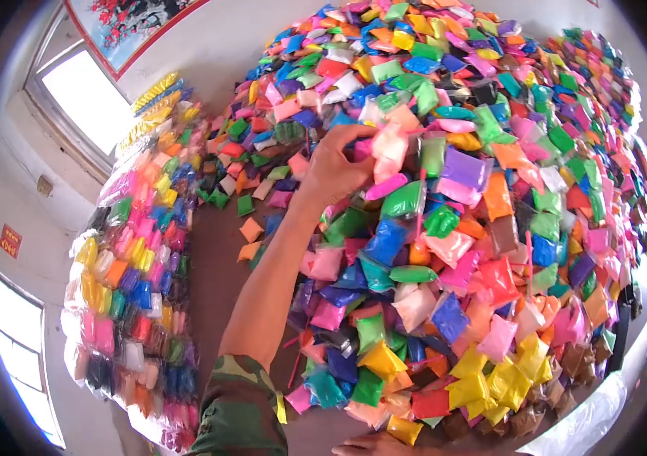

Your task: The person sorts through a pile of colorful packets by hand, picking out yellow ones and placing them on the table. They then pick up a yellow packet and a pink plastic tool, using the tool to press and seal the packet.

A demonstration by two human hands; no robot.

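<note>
My left hand [338, 166] reaches into the big heap of small colored packets, its thumb and fingers pinched on a pale peach-pink packet [390, 154]. A bright pink packet [386, 187] and a green packet [403, 201] lie just below it. At the bottom edge, my right hand [375, 444] is only partly in view, with its fingers stretched out to the left beside a yellow packet [404, 430]. The rest of that hand is cut off by the frame.
Clear bags of colored packets [137, 289] are stacked in a tall row at the left. A brown surface [217, 266] shows between them and the heap. Clear plastic film [585, 418] lies at the lower right. Windows and a framed picture [129, 26] are on the walls.
</note>
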